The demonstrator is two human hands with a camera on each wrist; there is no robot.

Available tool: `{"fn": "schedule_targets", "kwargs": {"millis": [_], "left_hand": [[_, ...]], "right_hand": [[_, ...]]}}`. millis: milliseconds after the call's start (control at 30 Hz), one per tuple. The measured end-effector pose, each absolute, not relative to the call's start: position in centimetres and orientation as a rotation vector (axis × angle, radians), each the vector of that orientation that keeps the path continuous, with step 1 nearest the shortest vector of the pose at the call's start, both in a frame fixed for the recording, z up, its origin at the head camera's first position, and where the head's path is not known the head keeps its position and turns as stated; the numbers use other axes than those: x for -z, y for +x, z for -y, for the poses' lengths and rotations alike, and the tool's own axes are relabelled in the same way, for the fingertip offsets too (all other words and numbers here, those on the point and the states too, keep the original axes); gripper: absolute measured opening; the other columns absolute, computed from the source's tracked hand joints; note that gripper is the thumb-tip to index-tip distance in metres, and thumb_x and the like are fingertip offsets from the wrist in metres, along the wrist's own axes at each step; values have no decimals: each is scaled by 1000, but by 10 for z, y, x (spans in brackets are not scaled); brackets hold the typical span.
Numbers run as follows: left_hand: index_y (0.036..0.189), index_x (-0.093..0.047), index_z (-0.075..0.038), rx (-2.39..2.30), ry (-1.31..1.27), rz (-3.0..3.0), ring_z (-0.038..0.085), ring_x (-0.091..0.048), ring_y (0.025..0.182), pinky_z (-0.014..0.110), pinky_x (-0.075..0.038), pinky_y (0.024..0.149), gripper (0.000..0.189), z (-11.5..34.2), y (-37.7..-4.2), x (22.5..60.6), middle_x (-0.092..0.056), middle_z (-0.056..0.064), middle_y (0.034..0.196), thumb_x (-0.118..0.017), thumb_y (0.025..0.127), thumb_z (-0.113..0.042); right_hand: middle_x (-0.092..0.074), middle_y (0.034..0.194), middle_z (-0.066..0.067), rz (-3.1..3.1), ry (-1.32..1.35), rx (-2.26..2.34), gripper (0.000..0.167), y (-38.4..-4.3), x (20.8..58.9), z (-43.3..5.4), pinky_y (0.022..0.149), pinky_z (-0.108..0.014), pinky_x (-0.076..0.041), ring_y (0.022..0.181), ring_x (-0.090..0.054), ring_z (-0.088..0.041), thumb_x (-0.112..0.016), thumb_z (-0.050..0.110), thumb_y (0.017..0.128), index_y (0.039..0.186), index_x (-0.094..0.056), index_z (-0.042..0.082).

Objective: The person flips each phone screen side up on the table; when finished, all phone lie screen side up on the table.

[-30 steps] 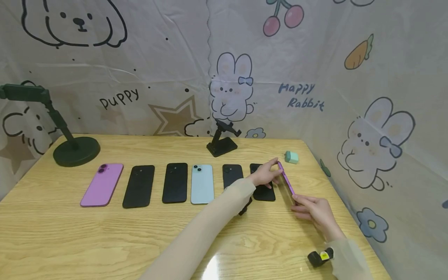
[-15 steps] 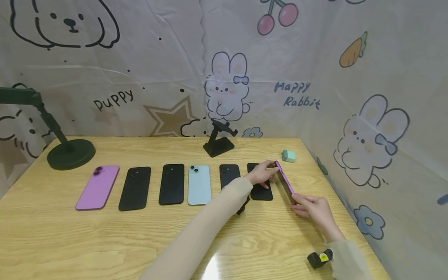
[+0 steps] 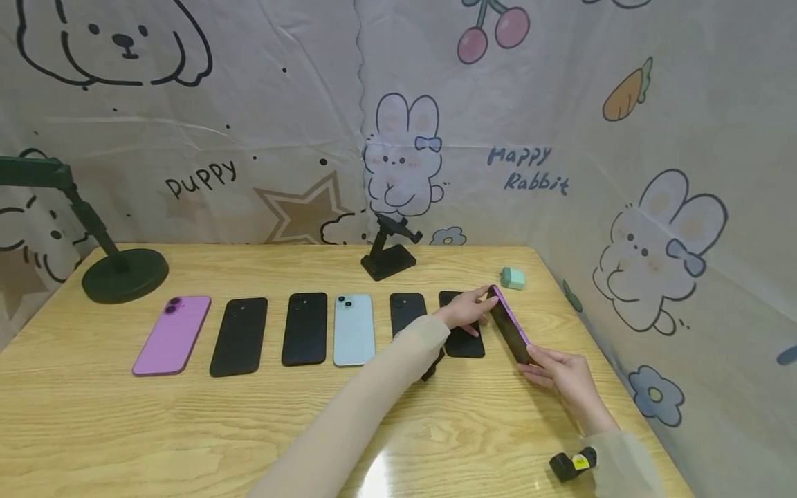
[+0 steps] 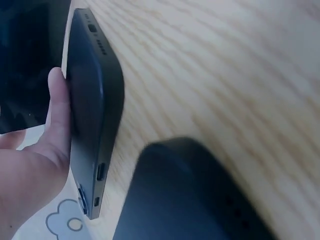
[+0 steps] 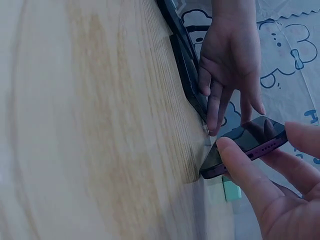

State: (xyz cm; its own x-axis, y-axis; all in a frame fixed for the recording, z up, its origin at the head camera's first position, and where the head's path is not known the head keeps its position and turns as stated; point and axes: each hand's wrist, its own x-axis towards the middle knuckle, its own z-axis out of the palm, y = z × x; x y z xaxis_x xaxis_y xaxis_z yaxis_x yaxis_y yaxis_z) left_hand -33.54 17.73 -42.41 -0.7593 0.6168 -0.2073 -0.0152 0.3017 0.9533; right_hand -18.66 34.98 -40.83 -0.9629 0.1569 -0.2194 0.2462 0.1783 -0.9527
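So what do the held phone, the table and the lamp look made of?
Held phone: a glossy, probably glass screen, since it shows reflections; the purple edge could be metal or plastic. Table: wood or wood-look laminate, with visible grain and glare suggesting a coating. Lamp: matte dark green, perhaps plastic or painted metal, showing no sharp highlights.

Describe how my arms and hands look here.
The left hand and right hand are ungloved. The left sleeve and right sleeve are plain, long and pale cream. A black device with a yellow label shows by the right sleeve; part of a second device, also black, shows by the left one.
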Motion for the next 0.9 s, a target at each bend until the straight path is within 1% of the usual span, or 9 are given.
{"fn": "schedule_targets", "kwargs": {"millis": [200,333,433,500,567,633,700,800,900], "left_hand": [[150,-33,-14,-1638,467,-2057,30,-59,117,38,-53,91,64,-181,-333,421,-51,19,138,-56,96,-40],[146,-42,-13,-1737,409,-2024,26,-61,112,40,-51,93,61,-182,-330,419,-56,17,133,-63,93,-36],[141,-45,-12,-1815,390,-1949,26,-64,93,42,-53,89,57,-181,-328,415,-62,16,112,-66,92,-31],[137,-46,-12,-1852,396,-1916,28,-62,81,44,-54,87,53,-180,-328,413,-59,13,97,-66,91,-28],[133,-46,-11,-1863,414,-1933,32,-62,77,45,-55,84,49,-180,-327,411,-55,9,88,-66,92,-27],[131,-48,-11,-1866,419,-1967,36,-63,77,44,-56,82,46,-180,-327,412,-53,7,82,-66,92,-26],[129,-52,-11,-1875,394,-2015,35,-64,76,42,-57,78,43,-180,-328,413,-53,5,80,-67,91,-25],[126,-57,-11,-1885,348,-2085,26,-62,69,34,-56,70,40,-181,-329,416,-53,2,79,-69,90,-24],[124,-62,-12,-1891,319,-2146,15,-57,62,26,-52,62,37,-183,-331,419,-55,3,82,-70,88,-21]], "right_hand": [[-39,140,-35,-2294,395,2020,60,-184,412,-349,85,-27,-54,91,-70,-11,-56,27,98,135,-39,-16],[-38,141,-35,-2199,405,2099,63,-181,413,-350,87,-27,-53,93,-70,-11,-55,26,98,139,-33,-16],[-57,126,-22,-2112,389,2180,60,-180,414,-352,88,-27,-53,93,-70,-13,-55,22,98,139,-31,-15],[-65,114,-9,-2054,367,2235,49,-180,415,-353,87,-28,-54,92,-70,-14,-55,21,98,135,-43,-8],[-70,101,-3,-1990,337,2291,32,-180,417,-354,86,-28,-54,91,-71,-15,-56,22,98,123,-58,3],[-73,95,-3,-1945,317,2337,17,-180,417,-354,84,-27,-55,90,-71,-15,-56,22,97,107,-68,13],[-73,93,-3,-1925,307,2362,17,-180,416,-354,84,-26,-55,90,-71,-14,-55,22,98,95,-71,20],[-73,89,-2,-1962,337,2363,16,-179,414,-352,84,-24,-54,89,-71,-11,-54,21,99,96,-69,19],[-71,88,1,-2058,386,2324,25,-180,410,-349,83,-22,-54,87,-71,-8,-53,20,99,117,-61,5]]}}
